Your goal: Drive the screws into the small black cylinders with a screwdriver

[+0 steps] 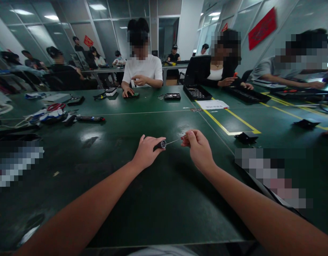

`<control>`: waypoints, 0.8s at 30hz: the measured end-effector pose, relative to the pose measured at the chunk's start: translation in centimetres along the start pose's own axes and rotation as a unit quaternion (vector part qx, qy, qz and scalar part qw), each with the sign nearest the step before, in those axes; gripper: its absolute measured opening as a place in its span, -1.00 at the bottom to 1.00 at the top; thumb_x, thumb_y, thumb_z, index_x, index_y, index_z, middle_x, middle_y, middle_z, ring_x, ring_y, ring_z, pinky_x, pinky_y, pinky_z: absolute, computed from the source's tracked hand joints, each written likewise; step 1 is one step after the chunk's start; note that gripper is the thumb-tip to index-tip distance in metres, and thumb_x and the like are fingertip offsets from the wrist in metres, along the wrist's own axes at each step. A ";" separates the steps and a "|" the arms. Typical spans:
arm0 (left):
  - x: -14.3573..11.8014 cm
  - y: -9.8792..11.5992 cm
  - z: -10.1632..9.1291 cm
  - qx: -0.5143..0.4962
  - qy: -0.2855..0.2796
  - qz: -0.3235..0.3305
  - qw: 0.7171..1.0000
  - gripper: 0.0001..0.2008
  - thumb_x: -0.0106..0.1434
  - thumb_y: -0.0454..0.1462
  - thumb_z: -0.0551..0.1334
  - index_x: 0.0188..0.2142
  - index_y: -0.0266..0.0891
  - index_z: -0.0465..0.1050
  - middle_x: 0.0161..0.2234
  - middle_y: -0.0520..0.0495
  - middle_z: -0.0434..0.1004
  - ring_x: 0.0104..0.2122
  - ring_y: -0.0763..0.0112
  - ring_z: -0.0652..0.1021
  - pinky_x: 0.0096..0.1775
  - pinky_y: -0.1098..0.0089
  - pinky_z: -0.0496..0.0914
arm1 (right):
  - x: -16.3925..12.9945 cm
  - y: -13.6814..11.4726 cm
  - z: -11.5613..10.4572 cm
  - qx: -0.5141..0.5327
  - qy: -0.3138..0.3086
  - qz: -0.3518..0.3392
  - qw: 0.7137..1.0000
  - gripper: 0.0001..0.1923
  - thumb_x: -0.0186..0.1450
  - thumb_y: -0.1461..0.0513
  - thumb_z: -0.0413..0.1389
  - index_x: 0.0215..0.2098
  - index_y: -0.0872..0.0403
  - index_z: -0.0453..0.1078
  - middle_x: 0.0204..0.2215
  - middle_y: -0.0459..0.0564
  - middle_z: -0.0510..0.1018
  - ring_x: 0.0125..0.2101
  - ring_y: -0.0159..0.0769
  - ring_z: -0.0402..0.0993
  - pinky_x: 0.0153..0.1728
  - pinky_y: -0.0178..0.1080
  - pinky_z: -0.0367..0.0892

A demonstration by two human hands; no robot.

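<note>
we hold a small black cylindrical part [160,144] above the dark green table [153,199], just in front of us and near the middle of the view; its pale round end faces right. our left hand [146,152] is wrapped around it, fingers curled shut on the black body. a thin metal rod [173,141] runs from that pale end across to our right hand [197,145], whose fingertips are pinched together on the rod's far end, where a bit of red shows. the two hands are near each other, joined only by the rod, and both hover over the table rather than rest on it.

further out, a small black piece [246,138] lies to the right, beside a yellow taped line [222,124]. to the left sit a dark pen-like tool [90,118] and red-handled scissors [56,106] among a clutter of cables. a white sheet of paper [216,104] lies past the yellow line, with a black tray [197,92] behind it. across the table a person in a white shirt [142,69] has both hands on a small object, and other people work along the right side.
</note>
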State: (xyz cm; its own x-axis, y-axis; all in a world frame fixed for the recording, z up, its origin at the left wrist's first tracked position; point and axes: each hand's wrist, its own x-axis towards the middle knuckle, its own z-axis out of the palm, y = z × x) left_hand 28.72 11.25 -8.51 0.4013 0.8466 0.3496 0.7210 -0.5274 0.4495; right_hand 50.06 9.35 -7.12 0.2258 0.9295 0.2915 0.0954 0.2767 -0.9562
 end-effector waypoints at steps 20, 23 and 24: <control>-0.1 0.0 0.3 0.005 -0.005 0.007 1.000 -0.61 0.37 -0.14 0.26 0.17 0.04 0.39 0.02 -0.01 0.55 0.07 0.19 0.47 0.34 -0.20 -0.04 | -0.9 -1.7 -0.7 -0.129 0.012 -0.102 0.986 -0.81 0.43 0.07 0.02 -0.21 0.00 0.34 -0.38 -0.06 0.54 -0.38 -0.25 0.45 -0.31 -0.16 0.33; -0.2 0.2 0.2 0.005 -0.012 0.003 1.000 -0.61 0.37 -0.14 0.25 0.18 0.04 0.38 0.03 -0.01 0.55 0.08 0.18 0.46 0.34 -0.22 -0.05 | -1.1 -1.8 -0.6 -0.129 -0.017 -0.114 0.985 -0.82 0.43 0.08 0.02 -0.20 0.00 0.33 -0.39 -0.07 0.53 -0.39 -0.26 0.44 -0.31 -0.17 0.32; -0.2 0.3 0.1 0.006 -0.015 0.000 1.000 -0.61 0.38 -0.14 0.24 0.18 0.03 0.38 0.03 -0.02 0.54 0.09 0.17 0.46 0.34 -0.22 -0.05 | -1.1 -1.9 -0.5 -0.135 -0.026 -0.115 0.984 -0.83 0.43 0.09 0.02 -0.21 0.00 0.33 -0.39 -0.07 0.53 -0.39 -0.26 0.44 -0.31 -0.17 0.32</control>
State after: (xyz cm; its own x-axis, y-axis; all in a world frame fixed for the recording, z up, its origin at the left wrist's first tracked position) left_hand 28.92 10.99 -8.53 0.4180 0.8482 0.3251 0.7271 -0.5270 0.4400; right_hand 50.15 7.64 -5.66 0.1182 0.8632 0.4908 0.3940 0.4130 -0.8211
